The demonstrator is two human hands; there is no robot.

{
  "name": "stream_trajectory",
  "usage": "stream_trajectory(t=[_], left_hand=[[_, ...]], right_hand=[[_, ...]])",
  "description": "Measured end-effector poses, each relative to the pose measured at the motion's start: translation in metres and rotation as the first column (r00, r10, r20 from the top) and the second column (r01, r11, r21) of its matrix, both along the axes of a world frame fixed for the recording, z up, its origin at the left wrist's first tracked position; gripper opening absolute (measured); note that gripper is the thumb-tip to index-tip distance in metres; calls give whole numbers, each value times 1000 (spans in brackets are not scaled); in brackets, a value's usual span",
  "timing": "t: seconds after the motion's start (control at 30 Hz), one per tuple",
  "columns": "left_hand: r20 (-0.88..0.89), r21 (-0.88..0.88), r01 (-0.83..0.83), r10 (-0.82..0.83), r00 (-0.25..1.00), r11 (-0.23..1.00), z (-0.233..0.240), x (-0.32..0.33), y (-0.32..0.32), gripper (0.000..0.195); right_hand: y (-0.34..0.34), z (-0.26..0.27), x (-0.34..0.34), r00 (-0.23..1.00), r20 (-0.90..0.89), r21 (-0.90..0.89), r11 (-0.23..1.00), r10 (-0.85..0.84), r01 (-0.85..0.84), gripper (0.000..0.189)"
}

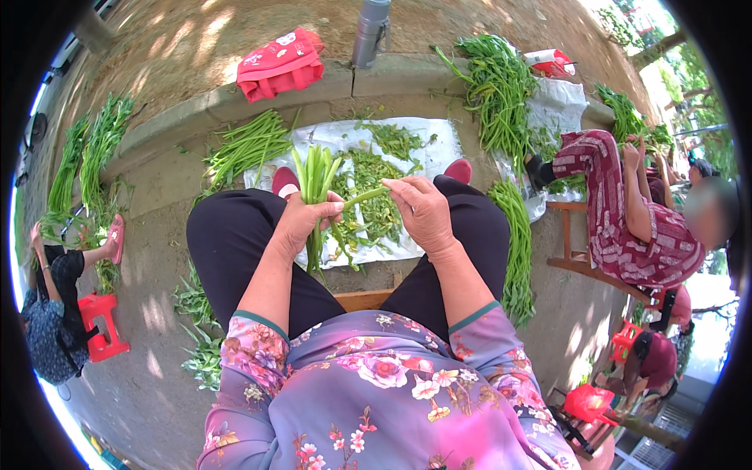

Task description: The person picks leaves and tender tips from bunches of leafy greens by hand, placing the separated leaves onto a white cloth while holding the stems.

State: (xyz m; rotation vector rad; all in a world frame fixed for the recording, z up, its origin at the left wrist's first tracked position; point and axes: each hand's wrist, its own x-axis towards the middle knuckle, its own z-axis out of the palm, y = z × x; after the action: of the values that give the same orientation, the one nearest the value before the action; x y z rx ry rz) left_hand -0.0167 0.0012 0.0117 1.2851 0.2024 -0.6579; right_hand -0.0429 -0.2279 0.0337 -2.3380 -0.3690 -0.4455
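My left hand (305,220) is closed around a small bunch of green leafy-vegetable stalks (315,176), held upright above my lap. Between the thumb and fingers of my right hand (420,211) is the tip of a single green stalk (367,197), which runs across to the bunch. Below both hands, a white woven plastic sheet (443,138) on the ground carries scattered loose leaves (367,205). A pile of trimmed-looking stalks (252,144) lies beside the sheet's left edge.
Long leafy stalks (499,88) lie at upper right, with more stalks (514,247) beside my right knee. A red bag (281,64) and a grey flask (371,35) stand at the concrete kerb (411,73). Seated people (634,235) are at right; another person (53,317) sits at left near a red stool (103,326).
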Motion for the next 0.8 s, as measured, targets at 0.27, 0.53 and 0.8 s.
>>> stream_trajectory(t=[0.27,0.53,0.8], left_hand=[[7,74,61,-62,998,995,7,0,-1,14],[-40,36,56,-54,998,998,6,1,2,13],[-24,78,88,-87,996,993,3,0,3,16]], right_hand=[[-4,0,-2,993,29,-264,959,114,-102,16],[-7,-3,-2,975,50,-401,898,216,-179,15],[-5,-2,-4,964,24,-412,881,266,-233,8]])
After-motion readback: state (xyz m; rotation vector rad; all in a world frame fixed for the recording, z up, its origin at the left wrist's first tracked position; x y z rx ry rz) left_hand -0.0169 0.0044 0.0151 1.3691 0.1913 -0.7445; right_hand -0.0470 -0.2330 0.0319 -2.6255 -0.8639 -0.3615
